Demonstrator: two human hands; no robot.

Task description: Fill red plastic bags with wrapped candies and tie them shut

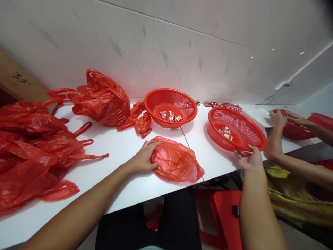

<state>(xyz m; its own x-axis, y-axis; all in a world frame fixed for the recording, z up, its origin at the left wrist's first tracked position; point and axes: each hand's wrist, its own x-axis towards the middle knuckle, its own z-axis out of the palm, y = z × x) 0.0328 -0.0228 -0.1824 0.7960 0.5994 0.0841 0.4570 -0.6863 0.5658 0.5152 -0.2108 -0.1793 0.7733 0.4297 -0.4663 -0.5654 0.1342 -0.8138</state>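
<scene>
L hand (142, 156), fingers spread, rests on bag (177, 159) mid-counter (135, 189); R hand (250, 160), fingers part-curled, holds near rim of basket (243, 128) nr counter's front edge. Best: steady grip, level rim, so pkts (225, 131) don't spill.

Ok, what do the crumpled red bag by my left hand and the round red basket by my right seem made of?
The crumpled red bag: probably thin plastic film, slightly shiny, given its fine creases and translucency. The round red basket: likely stiff molded plastic, fairly smooth, given its even colour and regular perforations.
</scene>
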